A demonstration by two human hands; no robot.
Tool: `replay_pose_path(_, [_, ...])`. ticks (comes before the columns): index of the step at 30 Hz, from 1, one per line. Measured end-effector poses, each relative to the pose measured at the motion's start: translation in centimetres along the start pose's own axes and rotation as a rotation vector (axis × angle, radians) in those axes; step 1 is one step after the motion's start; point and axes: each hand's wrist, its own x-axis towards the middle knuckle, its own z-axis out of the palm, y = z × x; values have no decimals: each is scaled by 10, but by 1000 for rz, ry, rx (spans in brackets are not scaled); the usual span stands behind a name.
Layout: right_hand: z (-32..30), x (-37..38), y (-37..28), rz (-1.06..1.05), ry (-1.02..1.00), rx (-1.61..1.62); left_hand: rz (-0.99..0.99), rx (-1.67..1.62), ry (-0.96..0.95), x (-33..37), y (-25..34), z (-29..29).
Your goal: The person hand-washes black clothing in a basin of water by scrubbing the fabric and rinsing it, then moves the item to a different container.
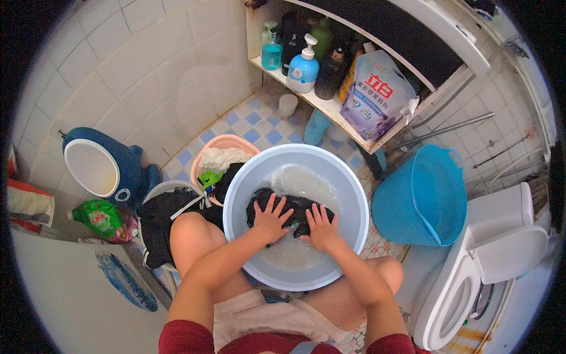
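Note:
A pale blue wash basin (348, 200) sits on the tiled floor between my knees, holding soapy water and a dark wet garment (298, 207). My left hand (270, 218) lies flat on the garment with fingers spread. My right hand (321, 225) presses the garment beside it, fingers also spread. Both palms rest on the cloth in the water.
A pink basin (224, 143) with clothes stands behind the wash basin, dark clothing (162, 221) to my left. A blue bucket (421, 197) lies tipped at right beside a white toilet (489, 259). A shelf (330, 106) holds bottles and a detergent pouch (377, 91).

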Motion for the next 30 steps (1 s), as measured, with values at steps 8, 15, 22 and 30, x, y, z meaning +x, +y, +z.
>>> replay_pose_path(8, [-21, 17, 8, 16, -76, 189, 80, -134, 50, 13, -8, -15])
replay_pose_path(15, [8, 14, 6, 75, 295, 198, 34, -245, 277, -14, 4, -31])
replay_pose_path(22, [-47, -26, -22, -67, 309, 630, -210, -484, 269, -11, -5, -21])
replay_pose_path(30, [-15, -43, -26, -523, 3, 673, -167, -860, 163, -1, 2, -5])
